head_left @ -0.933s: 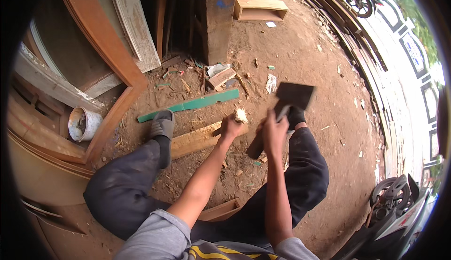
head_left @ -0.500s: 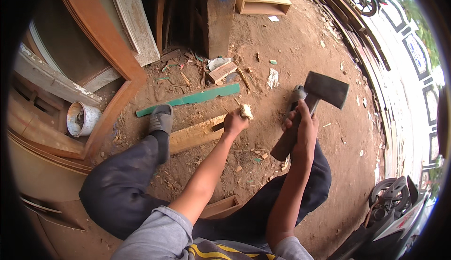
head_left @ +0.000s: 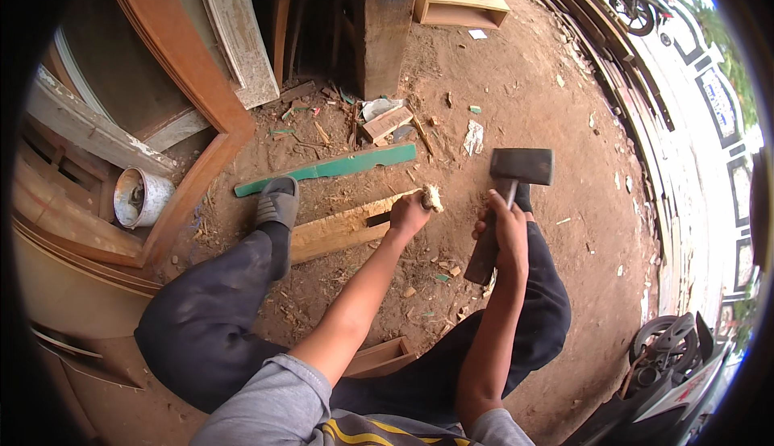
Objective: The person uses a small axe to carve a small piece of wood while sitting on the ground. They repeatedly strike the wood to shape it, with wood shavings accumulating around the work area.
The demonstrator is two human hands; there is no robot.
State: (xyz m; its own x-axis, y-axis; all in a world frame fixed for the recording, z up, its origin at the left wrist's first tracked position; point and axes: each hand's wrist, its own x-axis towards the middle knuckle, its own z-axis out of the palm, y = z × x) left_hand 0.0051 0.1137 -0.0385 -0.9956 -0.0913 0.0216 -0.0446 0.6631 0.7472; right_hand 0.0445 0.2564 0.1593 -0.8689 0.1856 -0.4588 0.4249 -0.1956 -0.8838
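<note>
My left hand is closed around a chisel, whose frayed, pale wooden butt pokes out above the fist. The chisel's lower part is hidden by the hand. Under that hand lies a wooden beam with a dark rectangular slot cut in it. My right hand grips a hammer by its thick dark handle. Its dark, blocky head is raised to the right of the chisel, apart from it. A sandalled foot rests at the beam's left end.
Beyond the beam lies a green board, near wood scraps and a post. Wooden frames and a white bucket stand at left. A motorcycle is at lower right; an open wooden box sits between my legs.
The hammer head has come down and to the left, closer to the chisel, and has turned more level. My left hand has shifted slightly right in view, still around the chisel.
</note>
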